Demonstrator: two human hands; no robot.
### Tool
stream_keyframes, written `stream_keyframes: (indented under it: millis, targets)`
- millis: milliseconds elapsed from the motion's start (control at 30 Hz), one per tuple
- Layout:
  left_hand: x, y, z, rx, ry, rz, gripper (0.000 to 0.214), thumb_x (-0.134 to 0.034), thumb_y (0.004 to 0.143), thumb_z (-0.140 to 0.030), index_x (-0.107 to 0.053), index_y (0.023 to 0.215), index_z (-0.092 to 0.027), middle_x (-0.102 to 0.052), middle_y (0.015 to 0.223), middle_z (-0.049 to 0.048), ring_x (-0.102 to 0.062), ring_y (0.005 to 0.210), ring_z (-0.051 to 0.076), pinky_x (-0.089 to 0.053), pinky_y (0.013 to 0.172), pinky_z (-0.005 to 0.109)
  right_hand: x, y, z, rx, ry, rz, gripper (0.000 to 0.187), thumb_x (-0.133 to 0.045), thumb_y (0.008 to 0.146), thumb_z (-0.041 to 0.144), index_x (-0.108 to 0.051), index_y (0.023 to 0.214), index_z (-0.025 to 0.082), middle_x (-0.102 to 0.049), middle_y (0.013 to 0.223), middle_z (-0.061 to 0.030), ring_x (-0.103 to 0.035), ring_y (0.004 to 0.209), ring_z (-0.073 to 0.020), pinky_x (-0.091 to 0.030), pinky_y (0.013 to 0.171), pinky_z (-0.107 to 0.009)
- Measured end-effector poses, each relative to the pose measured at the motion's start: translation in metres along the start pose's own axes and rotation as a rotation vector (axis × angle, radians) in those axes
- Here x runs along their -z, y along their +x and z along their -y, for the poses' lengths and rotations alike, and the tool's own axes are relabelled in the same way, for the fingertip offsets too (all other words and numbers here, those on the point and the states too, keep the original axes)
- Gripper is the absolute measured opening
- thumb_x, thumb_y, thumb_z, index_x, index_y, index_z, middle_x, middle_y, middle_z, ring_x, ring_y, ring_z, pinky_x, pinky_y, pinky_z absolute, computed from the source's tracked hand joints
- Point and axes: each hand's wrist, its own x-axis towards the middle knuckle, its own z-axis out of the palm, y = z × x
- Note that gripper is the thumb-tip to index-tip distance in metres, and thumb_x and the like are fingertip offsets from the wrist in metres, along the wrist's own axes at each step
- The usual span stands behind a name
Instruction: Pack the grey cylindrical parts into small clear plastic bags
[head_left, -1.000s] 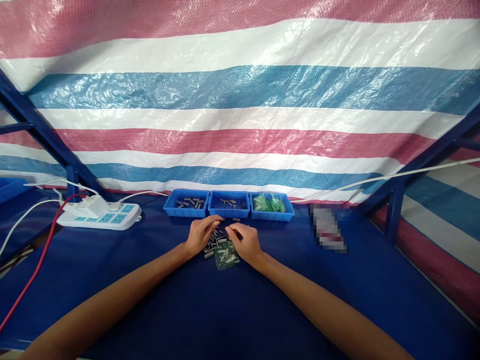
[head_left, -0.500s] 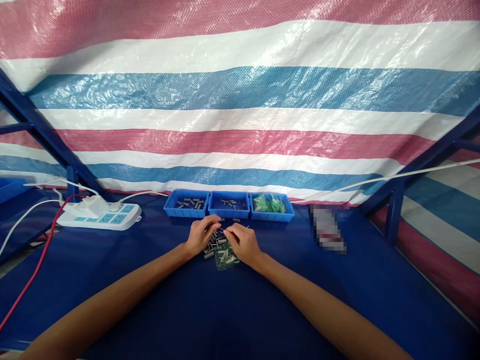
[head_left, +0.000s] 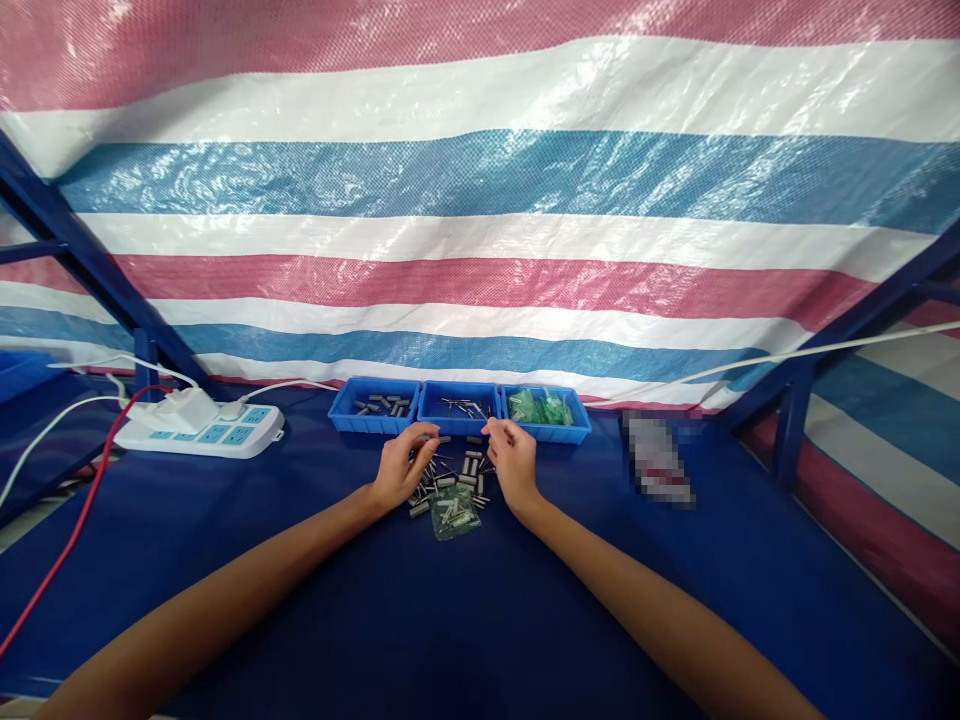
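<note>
My left hand (head_left: 405, 468) is closed in a pinch at the left side of a pile of small metal parts. A short grey cylinder (head_left: 445, 440) shows right by its fingertips; whether they hold it is unclear. My right hand (head_left: 514, 466) pinches what looks like a thin metal pin (head_left: 482, 411), near the front wall of the middle blue bin (head_left: 459, 427). Between the hands lie loose pins and grey cylinders (head_left: 472, 466). A clear greenish plastic bag (head_left: 455, 515) with metal parts inside lies at the pile's near edge.
The left blue bin (head_left: 367, 424) holds grey cylinders, the right blue bin (head_left: 547, 433) green bags. A white power strip (head_left: 217, 435) with plugs and cables sits on the left. A blurred-out object (head_left: 656, 460) lies on the right. Striped sheeting (head_left: 480, 240) hangs behind the blue table (head_left: 450, 620).
My right hand has moved right and up, away from the left hand, toward the middle bin, uncovering cylinders and pins in the pile. My left hand has stayed nearly in place.
</note>
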Motion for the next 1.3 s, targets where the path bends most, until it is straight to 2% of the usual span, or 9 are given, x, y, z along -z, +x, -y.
stream_keyframes:
  millis: [100, 167, 267, 500, 733, 867, 1033, 1200, 1300]
  targets:
    - [-0.001, 0.0, 0.001, -0.014, -0.02, -0.005, 0.016, -0.046, 0.091, -0.024, -0.052, 0.105, -0.017, -0.062, 0.081, 0.0017, -0.056, 0.055, 0.007, -0.044, 0.055, 0.017, 0.002, 0.009, -0.001, -0.208, 0.161, 0.014, 0.035, -0.054, 0.081, 0.048, -0.062, 0.079, 0.014, -0.028, 0.05, 0.0073, -0.025, 0.04, -0.0062, -0.021, 0.037, -0.02]
    - [-0.001, 0.0, 0.001, -0.02, -0.029, -0.007, 0.017, -0.046, 0.091, -0.024, -0.052, 0.105, -0.016, -0.062, 0.081, 0.0021, -0.057, 0.057, 0.008, -0.045, 0.057, 0.018, 0.004, 0.014, 0.002, -0.238, 0.127, 0.08, 0.035, -0.055, 0.08, 0.046, -0.064, 0.087, 0.013, -0.033, 0.05, 0.0064, -0.028, 0.041, -0.007, -0.023, 0.038, -0.02]
    - [0.0, 0.0, 0.0, -0.017, -0.034, -0.002, 0.017, -0.046, 0.091, -0.023, -0.052, 0.106, -0.016, -0.062, 0.082, 0.0023, -0.056, 0.057, 0.008, -0.046, 0.057, 0.018, 0.009, 0.019, 0.009, -0.142, -0.14, 0.156, 0.027, -0.054, 0.081, 0.038, -0.066, 0.083, 0.014, -0.043, 0.051, 0.0037, -0.037, 0.044, -0.0089, -0.029, 0.043, -0.022]
    - [0.0, 0.0, 0.0, -0.008, -0.039, 0.006, 0.017, -0.045, 0.091, -0.023, -0.051, 0.106, -0.017, -0.062, 0.084, 0.0025, -0.058, 0.059, 0.008, -0.047, 0.059, 0.018, 0.019, 0.023, 0.019, 0.11, -0.997, 0.505, 0.011, -0.057, 0.077, 0.021, -0.068, 0.077, 0.02, -0.064, 0.066, -0.0019, -0.057, 0.065, -0.0167, -0.034, 0.057, -0.024]
    - [0.0, 0.0, 0.0, -0.005, -0.027, 0.023, 0.016, -0.045, 0.092, -0.023, -0.053, 0.104, -0.017, -0.062, 0.085, 0.0037, -0.062, 0.07, 0.012, -0.049, 0.065, 0.02, 0.017, 0.018, 0.011, 0.124, -1.208, 0.613, 0.011, -0.055, 0.082, 0.026, -0.065, 0.083, 0.019, -0.068, 0.08, -0.006, -0.062, 0.077, -0.0213, -0.036, 0.059, -0.026]
    - [0.001, 0.001, -0.001, -0.011, -0.004, 0.024, 0.016, -0.045, 0.092, -0.023, -0.053, 0.104, -0.017, -0.062, 0.084, 0.0037, -0.06, 0.066, 0.011, -0.049, 0.063, 0.02, 0.015, 0.016, 0.015, 0.155, -1.15, 0.57, 0.007, -0.056, 0.083, 0.023, -0.061, 0.085, 0.018, -0.067, 0.082, -0.006, -0.061, 0.076, -0.0198, -0.036, 0.06, -0.025]
    - [0.002, 0.005, -0.004, -0.029, 0.072, 0.053, 0.026, -0.05, 0.091, -0.026, -0.054, 0.115, -0.018, -0.061, 0.099, 0.0068, -0.054, 0.058, 0.008, -0.048, 0.059, 0.021, 0.005, 0.002, 0.022, 0.265, -0.812, 0.376, 0.01, -0.05, 0.088, 0.024, -0.057, 0.093, 0.018, -0.064, 0.078, -0.0027, -0.059, 0.07, -0.0161, -0.041, 0.065, -0.024]
    - [0.0, 0.009, -0.003, -0.144, 0.057, 0.099, 0.021, -0.05, 0.091, -0.023, -0.061, 0.108, -0.018, -0.064, 0.098, 0.0075, -0.061, 0.089, 0.016, -0.05, 0.074, 0.025, -0.003, -0.013, 0.013, 0.286, -0.465, 0.247, 0.015, -0.051, 0.087, 0.025, -0.06, 0.097, 0.018, -0.065, 0.085, -0.0039, -0.06, 0.068, -0.0144, -0.046, 0.064, -0.023]
    - [-0.001, 0.009, -0.002, -0.14, 0.027, 0.117, 0.019, -0.052, 0.09, -0.023, -0.061, 0.106, -0.018, -0.065, 0.095, 0.0065, -0.061, 0.087, 0.016, -0.051, 0.076, 0.026, -0.004, -0.018, 0.008, 0.234, -0.364, 0.199, 0.016, -0.052, 0.087, 0.027, -0.062, 0.095, 0.017, -0.065, 0.082, -0.0034, -0.06, 0.061, -0.0133, -0.048, 0.06, -0.023]
